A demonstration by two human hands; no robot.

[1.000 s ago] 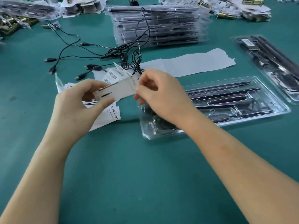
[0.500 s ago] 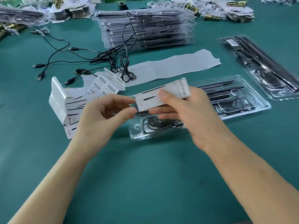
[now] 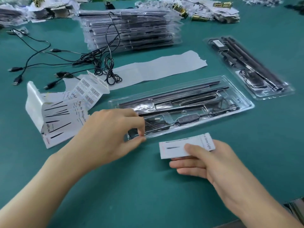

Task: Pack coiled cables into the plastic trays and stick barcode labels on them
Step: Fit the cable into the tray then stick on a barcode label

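Clear plastic tray (image 3: 233,111) lies slantwise on the green table (image 3: 148,186), straight ahead of me. Black rods fill its far channels. The coiled black cable (image 3: 156,126) sits in the near-left pocket, its black inline controller (image 3: 189,120) in the near channel. Packing of this tray looks done, so I judge labelling to be the step in hand.

My left hand (image 3: 108,134) pinches the tray's rim at the near-left corner between thumb and forefinger, steadying or lifting it; I cannot tell which. My right hand (image 3: 213,162) is near the tray's front edge, apart from it. It grips a white rectangular printed label (image 3: 177,148), thumb on top, fingers beneath, print upward. Whether the sticky side is already bare, I cannot tell.

Next move, as I read it: bring the label over the tray, square it to an edge, lay one end down first and smooth along. Risks are a crooked set or the label folding onto itself.

Further out:
- To my left, a curled white sheet of barcode labels (image 3: 65,112).
- Behind it, loose black USB cables (image 3: 98,63) in a tangle, not yet coiled.
- A torn strip of white backing paper (image 3: 156,68) beyond the tray.
- A second filled clear tray (image 3: 256,94) to the right.
- A stack of packed trays (image 3: 131,30) at the back.
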